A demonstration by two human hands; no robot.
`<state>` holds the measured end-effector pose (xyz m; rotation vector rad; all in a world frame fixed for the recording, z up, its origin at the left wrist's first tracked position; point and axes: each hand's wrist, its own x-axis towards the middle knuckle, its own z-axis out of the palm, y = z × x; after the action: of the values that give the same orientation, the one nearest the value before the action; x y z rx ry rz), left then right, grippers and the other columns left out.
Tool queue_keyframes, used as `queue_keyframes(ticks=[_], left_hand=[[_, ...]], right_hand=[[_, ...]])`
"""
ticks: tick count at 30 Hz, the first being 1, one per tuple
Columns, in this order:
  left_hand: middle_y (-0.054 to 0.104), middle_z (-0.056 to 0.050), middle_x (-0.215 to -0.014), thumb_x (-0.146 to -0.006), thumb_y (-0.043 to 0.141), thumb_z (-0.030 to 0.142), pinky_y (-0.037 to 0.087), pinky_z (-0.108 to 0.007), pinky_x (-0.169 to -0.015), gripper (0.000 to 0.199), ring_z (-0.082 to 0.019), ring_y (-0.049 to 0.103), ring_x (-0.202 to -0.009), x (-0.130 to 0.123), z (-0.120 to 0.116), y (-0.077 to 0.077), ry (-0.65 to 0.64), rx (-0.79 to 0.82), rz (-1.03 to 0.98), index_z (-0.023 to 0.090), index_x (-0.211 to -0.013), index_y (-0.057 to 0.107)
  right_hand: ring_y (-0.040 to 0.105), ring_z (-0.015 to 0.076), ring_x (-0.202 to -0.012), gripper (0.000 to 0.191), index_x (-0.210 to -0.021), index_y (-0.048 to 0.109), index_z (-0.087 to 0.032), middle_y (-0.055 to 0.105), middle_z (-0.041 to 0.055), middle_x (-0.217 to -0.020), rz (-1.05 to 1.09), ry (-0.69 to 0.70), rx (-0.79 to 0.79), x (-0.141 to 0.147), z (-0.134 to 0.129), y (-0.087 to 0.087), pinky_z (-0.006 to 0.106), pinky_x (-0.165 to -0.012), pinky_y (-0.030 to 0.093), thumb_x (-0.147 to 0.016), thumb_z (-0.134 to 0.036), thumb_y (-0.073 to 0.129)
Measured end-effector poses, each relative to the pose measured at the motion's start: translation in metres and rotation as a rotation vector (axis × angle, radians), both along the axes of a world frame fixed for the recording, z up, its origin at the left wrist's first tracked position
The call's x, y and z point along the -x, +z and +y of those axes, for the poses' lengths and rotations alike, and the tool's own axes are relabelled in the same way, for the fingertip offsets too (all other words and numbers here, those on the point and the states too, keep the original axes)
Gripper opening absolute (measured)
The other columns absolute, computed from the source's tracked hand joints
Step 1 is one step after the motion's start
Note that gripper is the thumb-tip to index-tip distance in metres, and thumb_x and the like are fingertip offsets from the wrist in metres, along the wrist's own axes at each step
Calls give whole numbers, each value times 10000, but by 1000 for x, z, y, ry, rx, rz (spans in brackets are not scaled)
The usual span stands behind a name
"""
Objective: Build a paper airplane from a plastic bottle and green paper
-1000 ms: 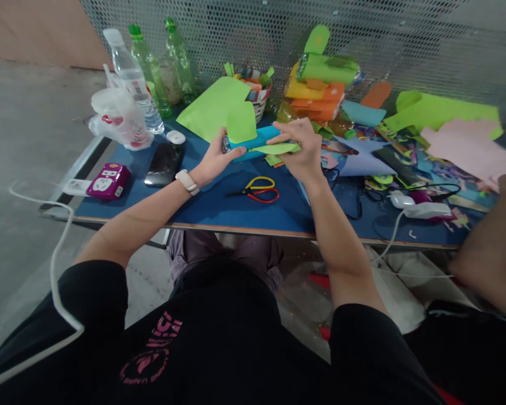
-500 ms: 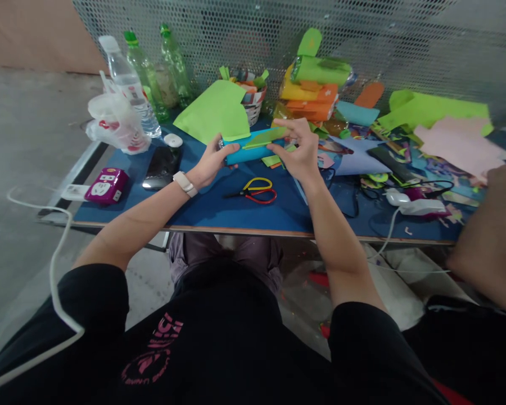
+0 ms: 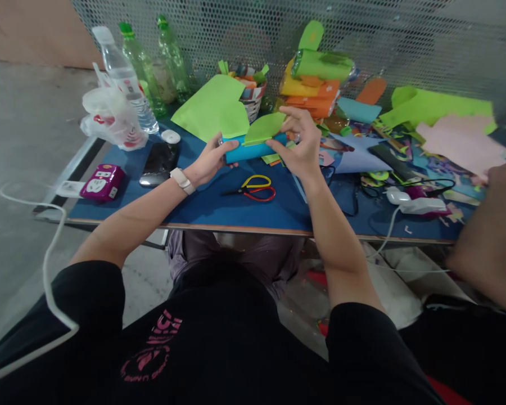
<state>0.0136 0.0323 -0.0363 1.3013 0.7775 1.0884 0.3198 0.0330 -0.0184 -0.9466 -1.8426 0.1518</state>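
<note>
A blue paper-wrapped roll (image 3: 253,151) is held level above the table. My left hand (image 3: 213,159) grips its left end, thumb on top. A green leaf-shaped paper piece (image 3: 265,128) stands up along the top of the roll. My right hand (image 3: 300,140) is at the right end, its thumb pressing the green piece's lower edge to the roll and its fingers at the piece's tip. Scissors (image 3: 255,188) with yellow and red handles lie on the table below the roll. Behind the roll lies a large green sheet (image 3: 215,109).
Bottles (image 3: 145,73), a plastic bag (image 3: 113,118), a phone (image 3: 160,163) and a purple socket block (image 3: 103,183) are at the left. Wrapped bottles (image 3: 312,90), paper scraps and cables fill the right side. Another person's arm (image 3: 495,236) is at the far right.
The green piece on the roll has tilted up, showing more of its face. My right fingers have risen a little with it. My left hand keeps its grip.
</note>
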Motion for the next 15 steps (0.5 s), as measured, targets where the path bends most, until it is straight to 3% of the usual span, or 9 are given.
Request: queue_keyframes(ticks=[11, 15], left_hand=[[827, -143, -1365, -1017, 986, 676, 783, -521, -940, 624, -401, 871, -1300, -2, 1, -3, -13, -14, 8, 291, -1383, 661], [783, -139, -1335, -1010, 981, 657, 783, -577, -989, 605, -422, 851, -1341, -4, -1, -1, -18, -26, 19, 282, -1336, 636]], right_hand=[[812, 500, -1428, 789, -1757, 695, -408, 820, 152, -1405, -6, 24, -25, 0, -3, -1, 838, -1308, 674, -1133, -883, 783], [814, 494, -1424, 760, -1692, 731, -421, 829, 140, -1409, -7, 8, -42, 8, -11, 5, 836, -1277, 692, -1103, -894, 816]])
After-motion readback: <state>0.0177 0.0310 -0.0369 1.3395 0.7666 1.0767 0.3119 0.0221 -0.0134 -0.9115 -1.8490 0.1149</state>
